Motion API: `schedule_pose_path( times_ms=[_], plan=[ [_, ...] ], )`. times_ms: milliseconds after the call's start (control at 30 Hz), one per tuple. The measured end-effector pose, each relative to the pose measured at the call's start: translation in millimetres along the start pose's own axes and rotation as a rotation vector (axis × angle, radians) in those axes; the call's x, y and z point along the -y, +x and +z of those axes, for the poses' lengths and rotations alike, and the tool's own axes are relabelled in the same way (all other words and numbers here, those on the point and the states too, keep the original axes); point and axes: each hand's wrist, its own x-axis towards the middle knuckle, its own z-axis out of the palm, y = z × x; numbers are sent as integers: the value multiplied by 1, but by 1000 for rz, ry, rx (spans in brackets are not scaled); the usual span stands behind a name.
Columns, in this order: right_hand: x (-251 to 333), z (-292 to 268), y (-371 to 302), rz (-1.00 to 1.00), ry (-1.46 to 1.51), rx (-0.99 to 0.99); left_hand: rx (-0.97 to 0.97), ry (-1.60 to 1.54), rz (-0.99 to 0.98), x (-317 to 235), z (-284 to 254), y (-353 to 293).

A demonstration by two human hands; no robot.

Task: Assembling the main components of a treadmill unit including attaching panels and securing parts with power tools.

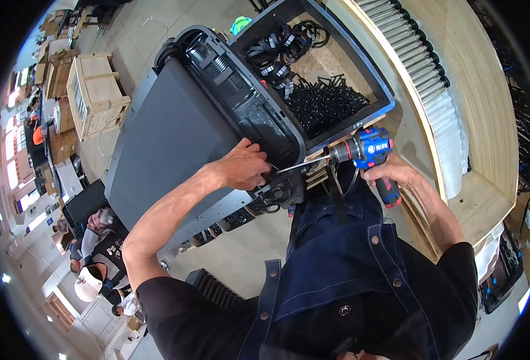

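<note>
My right hand is wrapped round the grip of a blue, black and red cordless drill. Its long thin bit points left, towards the corner of a dark machine that looks like a treadmill. Beside the bit's tip, my left hand has its fingers curled in at the machine's edge. Whatever they pinch is hidden. Past that hand, the machine's long end compartment lies uncovered, with metal and dark parts inside.
Beyond the drill stands a blue-edged bin holding black screws and coiled black cables. A wooden crate with a row of metal rods is at the right. Other people are at the far left.
</note>
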Motion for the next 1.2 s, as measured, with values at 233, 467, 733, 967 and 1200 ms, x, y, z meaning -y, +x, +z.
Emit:
schedule_pose_path(
  times_ms=[233,467,733,967,1200],
  plan=[
    [26,-3,5,-26,-238,-71,-44,15,19,3,-1,-1],
    [44,1,5,-4,-252,-36,-50,-12,38,4,-5,-4],
    [52,2,14,-60,-212,16,-25,-105,33,5,-12,-6],
    [54,0,25,-50,-172,84,-73,-130,46,3,-9,-15],
    [71,-1,28,-53,-289,205,-333,-203,-25,-11,-16,-35]
  ],
)
